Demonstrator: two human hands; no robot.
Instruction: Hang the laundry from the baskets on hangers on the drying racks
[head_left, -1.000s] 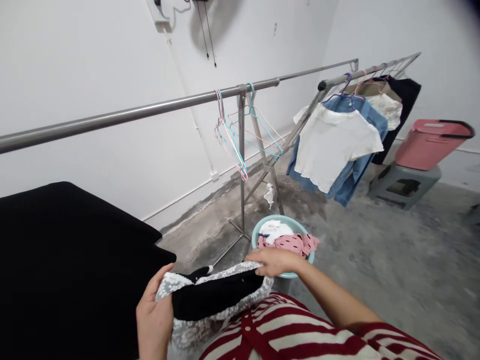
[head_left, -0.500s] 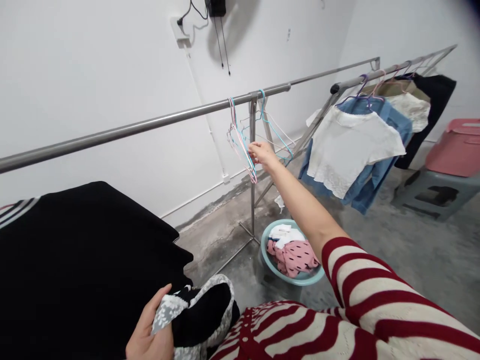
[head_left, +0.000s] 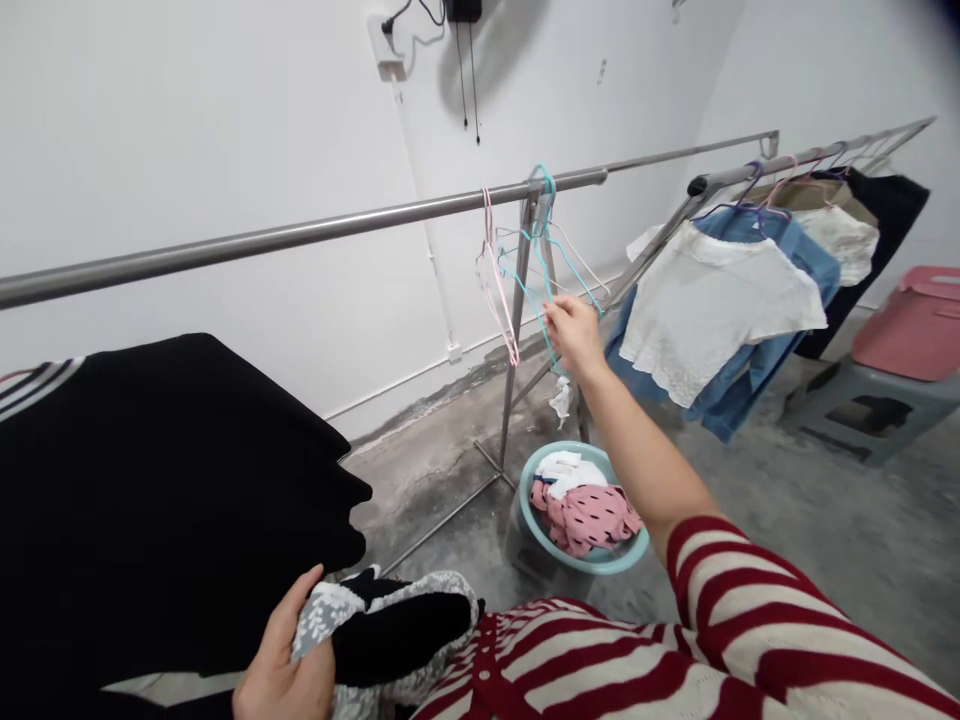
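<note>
My right hand (head_left: pixel 574 333) is stretched forward, its fingers pinched on a light-blue clothes hanger (head_left: pixel 536 290) that hangs from the metal rail (head_left: pixel 322 232) beside the upright post. Just left of the post hang pink hangers (head_left: pixel 504 300), apart from my hand. Low in the view, my left hand (head_left: pixel 289 650) grips a black garment (head_left: pixel 409 635) with grey-and-white lace trim, the thumb lying along the lace. Close behind that hand hangs a large black top (head_left: pixel 187 480) with a striped neckline.
A light-blue basin (head_left: pixel 577 560) with pink spotted and white clothes stands below the rail. On a second rack at right hang a white top (head_left: pixel 720 300), a denim garment (head_left: pixel 795 260) and darker clothes. Beyond them a pink container (head_left: pixel 911 325) rests on a grey stool (head_left: pixel 870 410).
My right hand has moved right with a light-blue hanger, sliding it along the rail from the pink hangers to the post. My left hand still holds the lace-trimmed garment.
</note>
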